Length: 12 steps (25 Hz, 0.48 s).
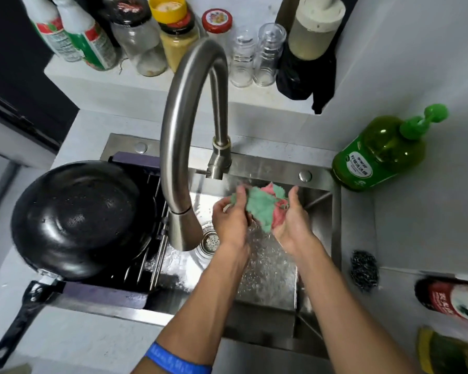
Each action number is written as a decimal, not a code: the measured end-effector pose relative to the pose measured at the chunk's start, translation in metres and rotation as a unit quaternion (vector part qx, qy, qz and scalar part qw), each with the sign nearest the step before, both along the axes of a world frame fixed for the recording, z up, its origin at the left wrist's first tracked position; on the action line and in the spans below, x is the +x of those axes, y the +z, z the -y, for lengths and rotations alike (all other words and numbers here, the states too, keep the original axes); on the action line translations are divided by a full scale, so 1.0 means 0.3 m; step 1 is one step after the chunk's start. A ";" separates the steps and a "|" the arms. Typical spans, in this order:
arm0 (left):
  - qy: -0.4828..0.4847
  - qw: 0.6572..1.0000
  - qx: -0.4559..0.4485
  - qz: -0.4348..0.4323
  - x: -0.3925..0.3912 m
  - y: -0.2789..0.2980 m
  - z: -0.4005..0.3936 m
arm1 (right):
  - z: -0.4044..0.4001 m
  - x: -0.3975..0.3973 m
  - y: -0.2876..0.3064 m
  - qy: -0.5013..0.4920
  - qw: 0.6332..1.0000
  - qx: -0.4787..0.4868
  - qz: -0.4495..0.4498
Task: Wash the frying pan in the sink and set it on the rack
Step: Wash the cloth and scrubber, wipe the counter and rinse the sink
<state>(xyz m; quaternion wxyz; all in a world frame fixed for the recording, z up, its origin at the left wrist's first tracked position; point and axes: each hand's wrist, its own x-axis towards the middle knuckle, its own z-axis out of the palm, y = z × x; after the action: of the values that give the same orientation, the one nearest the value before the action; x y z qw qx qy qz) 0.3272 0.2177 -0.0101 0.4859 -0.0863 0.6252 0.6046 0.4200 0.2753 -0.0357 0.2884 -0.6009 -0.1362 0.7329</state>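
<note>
Pan handling: the frying pan [77, 220] looked like a fairly heavy, rigid metal piece, and wet, so its rounded body would likely be slippery; I judged the long black handle [16, 322] the sensible place to take hold, with the rim as a second support if it had to be turned.

Pan appearance: black all over, glossy, beaded with water drops, lying bottom up so that its domed underside faced the camera.

Pan location: it rested upside down on the drain rack [152, 255] set across the left part of the sink [268, 290], its handle reaching out over the near counter edge towards the lower left.

Task stage: judging by how it lay, the pan seemed washed and already on the rack; only the cloth was in hand.

Left hand: the left hand [231, 221] pinched one end of the green and pink dishcloth [265, 207], fingers curled round it.

Right hand: the right hand [292, 220] cupped the cloth's other end, thumb raised, fingers bent into the fabric.

Water: a stream appeared to fall below the cloth onto the sink floor; the faucet [185, 147] arched over, its spout near the drain strainer [210, 240].

Nearby: a green dish-soap pump bottle [381, 152] stood at the sink's far right corner, and a steel wool scourer [364, 271] lay on the counter to the right.
</note>
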 end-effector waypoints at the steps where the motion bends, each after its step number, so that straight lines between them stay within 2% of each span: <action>1: 0.005 1.000 -0.008 0.012 -0.004 -0.007 -0.019 | -0.024 0.003 -0.003 -0.023 0.999 -0.011 -0.034; 3: -0.023 0.999 -0.010 0.027 0.000 -0.016 -0.026 | -0.077 -0.015 0.007 -0.075 0.994 0.006 -0.076; 4: -0.039 0.999 -0.016 0.031 0.005 -0.024 -0.017 | -0.104 -0.038 0.014 -0.091 0.992 0.046 -0.069; 6: -0.051 0.997 -0.043 0.034 0.027 -0.055 0.020 | -0.160 -0.097 0.029 -0.043 0.979 0.186 0.065; 7: -0.053 0.997 -0.057 0.028 0.032 -0.084 0.029 | -0.200 -0.142 0.018 0.050 0.948 0.278 0.147; 8: -0.062 0.995 -0.068 0.025 0.043 -0.101 0.047 | -0.224 -0.179 -0.003 0.186 0.893 0.347 0.219; 9: -0.069 0.994 -0.082 0.022 0.050 -0.113 0.062 | -0.245 -0.220 -0.029 0.323 0.821 0.377 0.282; 10: -0.070 0.993 -0.093 0.022 0.055 -0.133 0.070 | -0.266 -0.257 -0.068 0.415 0.760 0.379 0.328; 12: -0.079 0.991 -0.110 0.019 0.059 -0.162 0.082 | -0.281 -0.292 -0.150 0.497 0.665 0.391 0.399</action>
<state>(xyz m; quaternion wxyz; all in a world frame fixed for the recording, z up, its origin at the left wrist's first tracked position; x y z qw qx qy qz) 0.3450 0.1931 -0.0587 0.5314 -0.1009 0.6834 0.4903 0.3324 0.3597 -0.0808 0.0083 -0.5112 -0.7904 0.3375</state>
